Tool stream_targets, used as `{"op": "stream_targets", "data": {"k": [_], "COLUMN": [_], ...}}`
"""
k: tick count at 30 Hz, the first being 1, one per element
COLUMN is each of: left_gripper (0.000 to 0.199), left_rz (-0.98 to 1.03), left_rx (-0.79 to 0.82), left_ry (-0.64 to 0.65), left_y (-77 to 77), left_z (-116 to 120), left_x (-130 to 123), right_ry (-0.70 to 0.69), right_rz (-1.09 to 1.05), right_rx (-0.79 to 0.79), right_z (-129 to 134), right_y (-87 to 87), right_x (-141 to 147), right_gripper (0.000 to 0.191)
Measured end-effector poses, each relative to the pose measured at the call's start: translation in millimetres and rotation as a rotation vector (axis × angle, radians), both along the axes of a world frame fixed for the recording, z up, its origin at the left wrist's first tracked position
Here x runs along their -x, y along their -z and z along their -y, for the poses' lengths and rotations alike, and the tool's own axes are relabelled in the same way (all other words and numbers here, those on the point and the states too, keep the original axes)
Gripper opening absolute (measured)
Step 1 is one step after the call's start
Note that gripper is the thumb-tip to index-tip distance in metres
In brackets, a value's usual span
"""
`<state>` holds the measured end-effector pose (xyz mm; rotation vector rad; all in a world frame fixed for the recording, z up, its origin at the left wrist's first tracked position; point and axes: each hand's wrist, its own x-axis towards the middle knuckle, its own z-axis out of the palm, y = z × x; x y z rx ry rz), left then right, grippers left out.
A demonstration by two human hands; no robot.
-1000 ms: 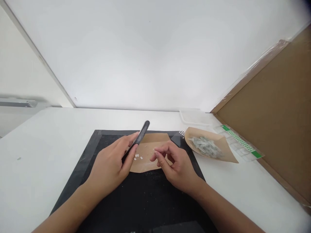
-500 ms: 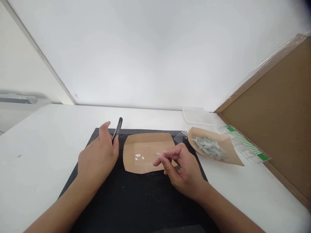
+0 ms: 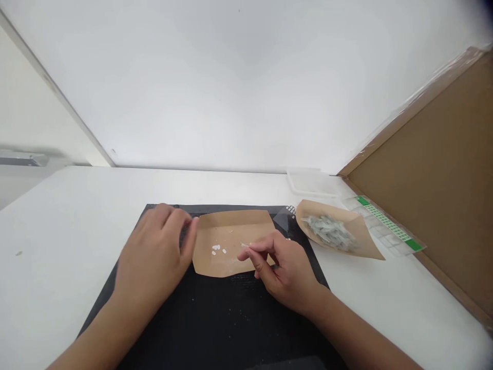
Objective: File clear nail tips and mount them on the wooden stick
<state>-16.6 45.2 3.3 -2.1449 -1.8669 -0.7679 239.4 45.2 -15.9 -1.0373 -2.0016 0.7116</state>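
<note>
My left hand [image 3: 154, 252] is over the left part of the black mat [image 3: 200, 318], beside the paper tray's left edge. Its fingers are curled and slightly blurred, and whatever they may hold is hidden. My right hand [image 3: 287, 267] pinches a small pale piece [image 3: 245, 245] between thumb and forefinger, above the right half of the brown paper tray [image 3: 231, 221]. Several small white bits [image 3: 216, 247] lie in that tray. To the right, a second brown paper tray [image 3: 365, 241] holds a pile of thin translucent slivers [image 3: 331, 232].
A clear lidded organizer [image 3: 389, 226] with a green strip lies at the right, by a cardboard panel [image 3: 435, 180]. A clear shallow plastic container [image 3: 311, 182] sits behind the right tray. A white wall rises behind the white table [image 3: 69, 205].
The dark slim tool in my left hand is out of sight, and that hand has turned, its fingers curling down toward the mat. My right hand keeps its pinch, almost in place.
</note>
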Motion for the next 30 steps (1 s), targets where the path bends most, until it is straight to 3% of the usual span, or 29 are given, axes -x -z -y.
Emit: {"op": "stream_targets", "data": {"k": [2, 4, 7, 12, 20, 30], "left_gripper": [0.013, 0.017, 0.028, 0.024, 0.018, 0.015], "left_rz": [0.188, 0.307, 0.404, 0.599, 0.789, 0.789], "left_rx": [0.029, 0.088, 0.179, 0.272, 0.377, 0.259], "left_ry": [0.322, 0.551, 0.682, 0.724, 0.744, 0.678], "left_y": [-3.0, -2.6, 2.3, 6.1, -1.4, -2.2], "left_z": [3.7, 7.7, 13.4, 16.1, 12.2, 14.0], "left_x": [-7.9, -14.6, -21.8, -28.7, -31.8, -33.6], "right_ry": [-0.038, -0.072, -0.102, -0.118, -0.150, -0.146], "right_rz": [-0.032, -0.096, -0.165, -0.211, -0.209, -0.172], "right_rx": [0.062, 0.145, 0.212, 0.256, 0.281, 0.169], "right_z": [0.8, 1.5, 2.4, 4.6, 5.8, 7.2], "right_y": [0.7, 0.6, -1.6, -7.8, -10.7, -3.9], "right_x": [0.9, 1.7, 3.4, 7.7, 6.9, 7.7], "right_gripper": [0.003, 0.004, 0.006, 0.010, 0.013, 0.012]}}
